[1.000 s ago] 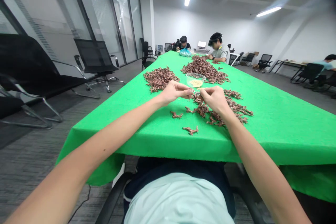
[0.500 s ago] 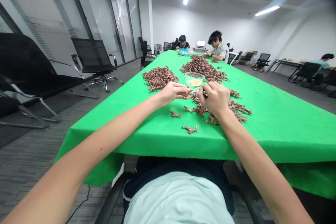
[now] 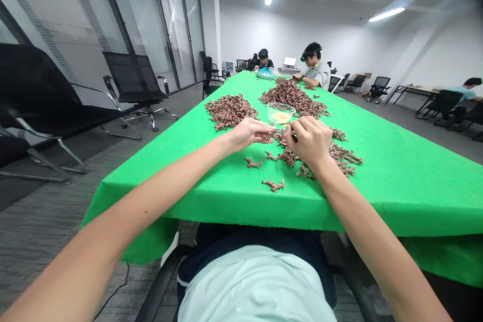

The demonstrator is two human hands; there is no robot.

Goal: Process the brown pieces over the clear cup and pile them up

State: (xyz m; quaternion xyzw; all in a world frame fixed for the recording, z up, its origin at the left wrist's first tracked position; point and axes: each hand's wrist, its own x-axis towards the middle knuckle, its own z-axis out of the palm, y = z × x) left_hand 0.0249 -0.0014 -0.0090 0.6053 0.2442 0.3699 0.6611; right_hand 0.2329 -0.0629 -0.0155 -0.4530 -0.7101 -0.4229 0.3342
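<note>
My left hand (image 3: 247,133) pinches a small brown animal-shaped figure (image 3: 270,132) between thumb and fingertips. Close against it, my right hand (image 3: 311,141) is closed round a slim tool with a metal tip (image 3: 280,131); its exact kind is hidden by the fingers. Just beyond both hands stands a clear plastic bowl (image 3: 270,112) with pale yellowish bits at its bottom. Several like figures lie in a loose heap (image 3: 341,156) beneath and beside my right hand. Nearer to me, single figures (image 3: 273,185) rest apart on the green cloth (image 3: 211,186).
Two larger piles of brown figures spread farther up the table, one at left (image 3: 231,110) and one behind the bowl (image 3: 292,95). A blue bag (image 3: 265,73) lies at the far end. Two people sit there; office chairs (image 3: 134,83) stand at left.
Both hands keep nearly the same place. The figure in my left fingertips appears turned more upright, and less of the tool's metal tip shows. The view has shifted very slightly.
</note>
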